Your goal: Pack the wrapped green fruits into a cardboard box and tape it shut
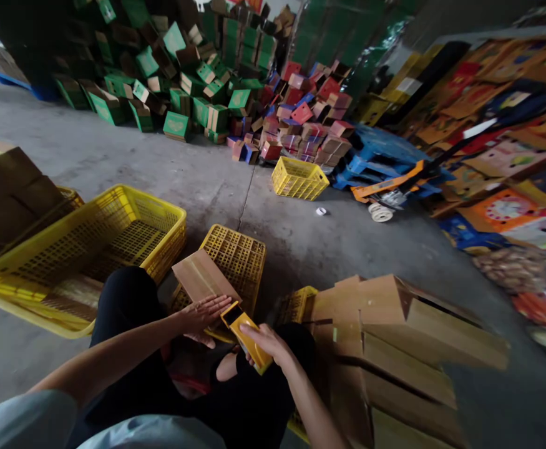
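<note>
A small brown cardboard box (206,273) with a strip of tape along its top rests on an upturned yellow plastic crate (239,252) between my knees. My left hand (209,312) lies flat with fingers stretched out on the near end of the box. In my right hand (264,342) is a yellow box-shaped handheld tool (249,335) with a dark front end; its exact kind does not show. The tool's front is close to the box's near right corner and my left fingertips. I cannot tell whether it touches the box.
A large yellow crate (160,232) stands at my left, beside a brown carton (10,199). Stacked cardboard boxes (375,312) are at my right. Ahead are another yellow crate (301,181), an orange pallet jack (389,181), blue pallets (380,149) and piled green boxes (176,125).
</note>
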Tool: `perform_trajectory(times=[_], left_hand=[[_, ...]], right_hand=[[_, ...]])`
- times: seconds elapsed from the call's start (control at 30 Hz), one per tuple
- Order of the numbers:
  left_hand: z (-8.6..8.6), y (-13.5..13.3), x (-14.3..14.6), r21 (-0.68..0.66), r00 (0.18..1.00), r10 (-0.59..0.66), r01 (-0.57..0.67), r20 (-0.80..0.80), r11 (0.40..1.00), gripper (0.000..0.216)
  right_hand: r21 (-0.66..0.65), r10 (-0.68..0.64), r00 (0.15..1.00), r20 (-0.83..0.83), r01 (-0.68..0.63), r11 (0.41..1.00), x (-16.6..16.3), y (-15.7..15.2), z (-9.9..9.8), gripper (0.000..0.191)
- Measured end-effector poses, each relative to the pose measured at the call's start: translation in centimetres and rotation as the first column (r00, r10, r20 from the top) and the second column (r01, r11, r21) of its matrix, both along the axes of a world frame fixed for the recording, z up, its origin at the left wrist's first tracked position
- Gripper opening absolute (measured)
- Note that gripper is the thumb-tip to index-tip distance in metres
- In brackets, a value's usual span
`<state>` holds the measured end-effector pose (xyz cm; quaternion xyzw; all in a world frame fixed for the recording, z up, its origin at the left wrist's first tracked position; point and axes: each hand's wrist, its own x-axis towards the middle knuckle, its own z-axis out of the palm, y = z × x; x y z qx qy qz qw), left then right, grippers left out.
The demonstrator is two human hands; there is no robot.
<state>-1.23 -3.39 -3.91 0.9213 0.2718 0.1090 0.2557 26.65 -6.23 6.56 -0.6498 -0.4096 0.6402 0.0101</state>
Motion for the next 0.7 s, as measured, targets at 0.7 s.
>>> perform_trajectory(times=[0.7], left_hand=[[-2.5,-0.9,1.0,0.025,0.993,-0.097,0.099,-0.071,0.995,0.118]], right_hand=[[-0.002,-0.001,1.000,0.029,0.001,1.000,1.2,-1.7,0.8,0.044]])
